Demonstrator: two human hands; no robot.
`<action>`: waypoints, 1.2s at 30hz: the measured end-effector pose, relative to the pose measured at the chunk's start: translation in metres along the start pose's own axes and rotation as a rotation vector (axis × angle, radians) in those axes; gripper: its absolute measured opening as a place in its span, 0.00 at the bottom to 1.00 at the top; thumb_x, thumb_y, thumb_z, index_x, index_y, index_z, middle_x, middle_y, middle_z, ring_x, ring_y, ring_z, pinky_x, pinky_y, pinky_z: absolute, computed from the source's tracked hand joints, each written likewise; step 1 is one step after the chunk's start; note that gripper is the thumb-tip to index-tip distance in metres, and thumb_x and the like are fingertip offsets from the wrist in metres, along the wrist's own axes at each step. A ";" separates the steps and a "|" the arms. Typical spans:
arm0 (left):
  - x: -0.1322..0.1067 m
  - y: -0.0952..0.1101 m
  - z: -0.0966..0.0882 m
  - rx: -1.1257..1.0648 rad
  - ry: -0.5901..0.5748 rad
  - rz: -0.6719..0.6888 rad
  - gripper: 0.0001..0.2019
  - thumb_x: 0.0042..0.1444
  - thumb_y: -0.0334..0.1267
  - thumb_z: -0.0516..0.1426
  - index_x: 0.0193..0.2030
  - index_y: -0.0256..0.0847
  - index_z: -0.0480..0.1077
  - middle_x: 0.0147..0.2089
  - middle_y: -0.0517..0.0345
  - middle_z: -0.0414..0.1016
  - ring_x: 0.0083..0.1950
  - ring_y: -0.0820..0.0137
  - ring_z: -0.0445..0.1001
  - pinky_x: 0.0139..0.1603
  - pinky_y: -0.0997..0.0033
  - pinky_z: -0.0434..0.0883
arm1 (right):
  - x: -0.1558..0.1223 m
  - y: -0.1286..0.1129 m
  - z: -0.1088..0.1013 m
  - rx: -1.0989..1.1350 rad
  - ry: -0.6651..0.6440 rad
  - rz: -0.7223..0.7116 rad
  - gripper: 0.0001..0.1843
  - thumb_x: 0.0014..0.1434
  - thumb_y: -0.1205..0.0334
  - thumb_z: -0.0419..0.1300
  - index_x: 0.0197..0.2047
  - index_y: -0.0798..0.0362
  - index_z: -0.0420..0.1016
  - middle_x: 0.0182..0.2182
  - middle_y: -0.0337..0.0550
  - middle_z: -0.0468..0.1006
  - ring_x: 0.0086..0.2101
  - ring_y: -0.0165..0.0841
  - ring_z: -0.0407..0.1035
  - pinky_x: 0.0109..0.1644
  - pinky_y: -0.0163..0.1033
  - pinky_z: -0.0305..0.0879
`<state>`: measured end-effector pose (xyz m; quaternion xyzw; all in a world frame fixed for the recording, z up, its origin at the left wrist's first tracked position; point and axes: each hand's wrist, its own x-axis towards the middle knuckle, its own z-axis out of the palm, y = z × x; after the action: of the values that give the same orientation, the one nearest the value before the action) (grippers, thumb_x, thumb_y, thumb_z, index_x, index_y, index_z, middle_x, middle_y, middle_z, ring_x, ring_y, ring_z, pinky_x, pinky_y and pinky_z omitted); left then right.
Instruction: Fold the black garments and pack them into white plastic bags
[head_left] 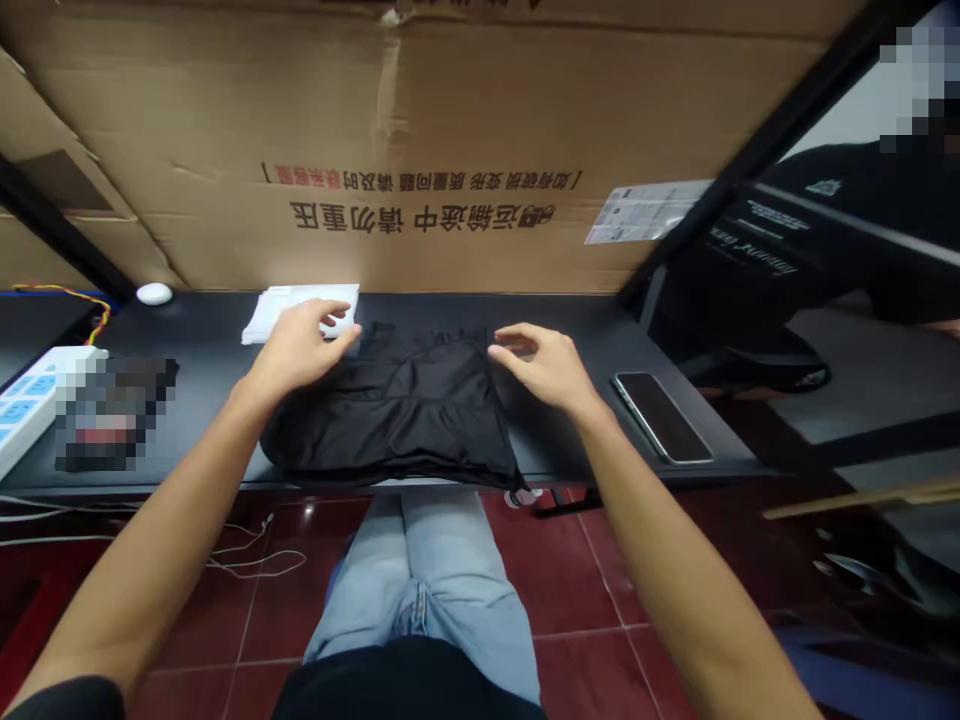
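Flanking folded soft black cloth (394, 410) | left hand (296, 348), right hand (544, 368) | both open, apart

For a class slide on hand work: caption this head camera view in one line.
Left hand and right hand at a folded black garment on a black desk, beside a phone.

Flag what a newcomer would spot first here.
A folded black garment lies mid-desk, with the left hand and right hand open at either side of its far end. Behind it, a large cardboard box with upside-down Chinese print fills the view. A smartphone lies to the right on the black desk.
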<state>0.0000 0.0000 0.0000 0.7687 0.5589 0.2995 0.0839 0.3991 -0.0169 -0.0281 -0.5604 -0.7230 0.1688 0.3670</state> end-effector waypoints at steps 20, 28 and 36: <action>0.046 -0.015 0.036 -0.055 -0.147 0.252 0.11 0.65 0.45 0.62 0.48 0.42 0.78 0.48 0.51 0.85 0.51 0.60 0.82 0.58 0.59 0.75 | 0.027 0.008 0.031 0.011 0.152 0.028 0.16 0.67 0.50 0.67 0.51 0.49 0.90 0.45 0.48 0.91 0.45 0.47 0.85 0.58 0.55 0.81; 0.007 -0.021 0.014 -0.069 -0.241 0.387 0.12 0.69 0.43 0.59 0.54 0.45 0.79 0.54 0.52 0.85 0.55 0.60 0.82 0.62 0.57 0.77 | -0.020 0.005 0.003 -0.002 -0.042 -0.265 0.14 0.71 0.51 0.64 0.52 0.44 0.89 0.53 0.43 0.89 0.56 0.45 0.83 0.68 0.53 0.77; -0.024 -0.021 0.006 0.081 -0.360 0.607 0.17 0.75 0.42 0.52 0.59 0.45 0.80 0.59 0.49 0.84 0.60 0.59 0.82 0.66 0.55 0.77 | -0.047 0.019 0.001 -0.199 -0.234 -0.585 0.14 0.74 0.62 0.61 0.57 0.44 0.86 0.59 0.44 0.87 0.63 0.46 0.79 0.74 0.65 0.70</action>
<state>-0.0179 -0.0130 -0.0233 0.9428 0.2929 0.1482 0.0575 0.4167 -0.0550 -0.0575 -0.3387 -0.9036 0.0480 0.2580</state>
